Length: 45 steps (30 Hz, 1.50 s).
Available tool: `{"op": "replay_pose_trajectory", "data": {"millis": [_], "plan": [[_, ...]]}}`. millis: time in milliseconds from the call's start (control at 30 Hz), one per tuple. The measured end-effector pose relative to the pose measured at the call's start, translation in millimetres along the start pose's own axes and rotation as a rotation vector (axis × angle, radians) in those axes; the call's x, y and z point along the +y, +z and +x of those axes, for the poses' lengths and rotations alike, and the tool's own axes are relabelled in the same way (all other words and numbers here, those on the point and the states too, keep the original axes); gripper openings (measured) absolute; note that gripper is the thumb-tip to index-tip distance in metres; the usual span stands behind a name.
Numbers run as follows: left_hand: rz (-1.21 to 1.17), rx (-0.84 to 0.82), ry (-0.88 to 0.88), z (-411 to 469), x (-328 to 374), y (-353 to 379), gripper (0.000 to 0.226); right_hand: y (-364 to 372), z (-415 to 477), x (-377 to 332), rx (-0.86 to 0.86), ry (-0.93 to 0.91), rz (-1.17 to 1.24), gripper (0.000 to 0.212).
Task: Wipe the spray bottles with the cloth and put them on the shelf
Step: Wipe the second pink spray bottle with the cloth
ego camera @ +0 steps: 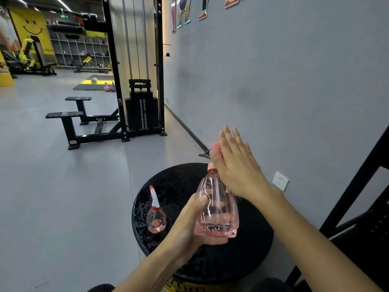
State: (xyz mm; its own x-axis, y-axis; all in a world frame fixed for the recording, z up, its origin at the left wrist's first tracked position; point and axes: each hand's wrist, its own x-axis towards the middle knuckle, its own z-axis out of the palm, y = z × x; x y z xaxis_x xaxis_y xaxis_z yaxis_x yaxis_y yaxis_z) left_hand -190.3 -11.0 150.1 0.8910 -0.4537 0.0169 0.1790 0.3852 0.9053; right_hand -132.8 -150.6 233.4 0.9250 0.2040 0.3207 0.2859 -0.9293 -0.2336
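My left hand (190,223) grips a large clear pink spray bottle (216,209) from below and lifts it, tilted, over a round black stool top (248,260). Against the bottle's spray head my right hand (235,163) presses a pink cloth (216,146) with straight fingers; the thumb is hidden, and only a corner of the cloth shows. The bottle's dark trigger (204,154) pokes out to the left of the cloth. A smaller pink spray bottle (155,218) with a white and orange head stands upright on the left part of the stool top.
A dark shelf frame (357,207) stands at the right edge against the grey wall, near a white wall socket (280,181). A black cable machine with a weight stack (141,110) and low benches (69,116) stands further back on the grey floor.
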Motion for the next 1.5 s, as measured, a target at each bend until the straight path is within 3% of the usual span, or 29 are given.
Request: {"op": "replay_pose_trajectory", "data": {"millis": [167, 433, 667, 967, 1200, 1500], "plan": [[0.010, -0.012, -0.017, 1, -4, 2, 0.084, -1, 14, 3, 0.019, 0.037, -0.025, 0.066], [0.009, 0.017, 0.012, 2, 5, -8, 0.077, 8, -19, -14, -0.116, -0.121, 0.079, 0.063], [0.042, -0.009, -0.006, 0, -1, 0, 0.071, -3, 14, 0, -0.016, -0.031, -0.023, 0.063], [0.057, -0.018, -0.005, -1, 3, -1, 0.079, 3, -7, -15, -0.107, -0.138, 0.021, 0.066], [0.065, -0.034, -0.012, 0, 3, 2, 0.082, -8, 21, -10, -0.037, -0.084, -0.072, 0.063], [-0.006, -0.030, -0.006, -1, 0, -8, 0.059, 10, -8, -18, -0.157, -0.225, -0.050, 0.065]]}}
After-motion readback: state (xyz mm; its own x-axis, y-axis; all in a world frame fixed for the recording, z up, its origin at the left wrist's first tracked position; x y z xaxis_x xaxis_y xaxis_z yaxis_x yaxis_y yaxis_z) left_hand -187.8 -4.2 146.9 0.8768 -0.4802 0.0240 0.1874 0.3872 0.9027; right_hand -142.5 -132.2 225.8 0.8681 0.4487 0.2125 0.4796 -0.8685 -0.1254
